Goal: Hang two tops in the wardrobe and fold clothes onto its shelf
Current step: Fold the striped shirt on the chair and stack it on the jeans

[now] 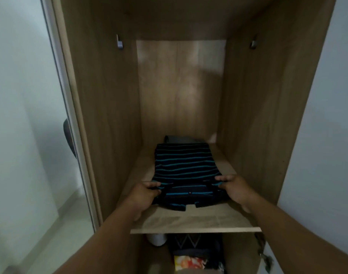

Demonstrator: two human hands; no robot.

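1. On the shelf (197, 220) of the wardrobe (258, 115) I see a striped top (185, 165), lying flat.
2. My left hand (143, 192) pinches the top's near left corner, fingers closed on the cloth.
3. My right hand (235, 187) pinches the near right corner likewise.
4. Behind the top lies a grey garment (184, 139), touching it.
5. Below the shelf I note dark clothes (195, 246) and a white object (157, 239).
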